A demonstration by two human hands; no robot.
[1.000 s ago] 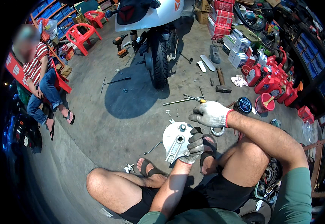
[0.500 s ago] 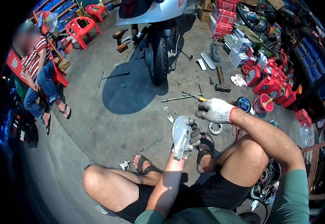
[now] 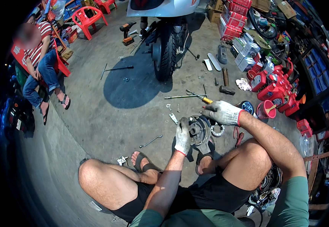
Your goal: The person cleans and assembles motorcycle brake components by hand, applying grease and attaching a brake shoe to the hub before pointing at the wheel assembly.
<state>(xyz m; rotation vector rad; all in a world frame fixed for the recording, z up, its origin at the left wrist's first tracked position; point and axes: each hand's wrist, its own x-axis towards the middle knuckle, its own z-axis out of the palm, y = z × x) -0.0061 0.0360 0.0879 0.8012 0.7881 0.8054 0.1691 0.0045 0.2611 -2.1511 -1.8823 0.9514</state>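
Head cam looking down: left hand in a knit work glove is clamped round the rim of a round metal brake plate, holding it up on edge just above the concrete floor, between the sandalled feet. Right hand, gloved too, sits at the plate's upper right edge with fingers curled; can't tell if it's actually pinching anything.

That plate looks like cast metal, so I'd guess hefty, rigid and probably greasy. The rim seems the safest place to hold, not the bits in the middle.

Just beside it lies a metal ring, spanners are scattered near, and a screwdriver lies farther out toward the scooter's rear tyre.
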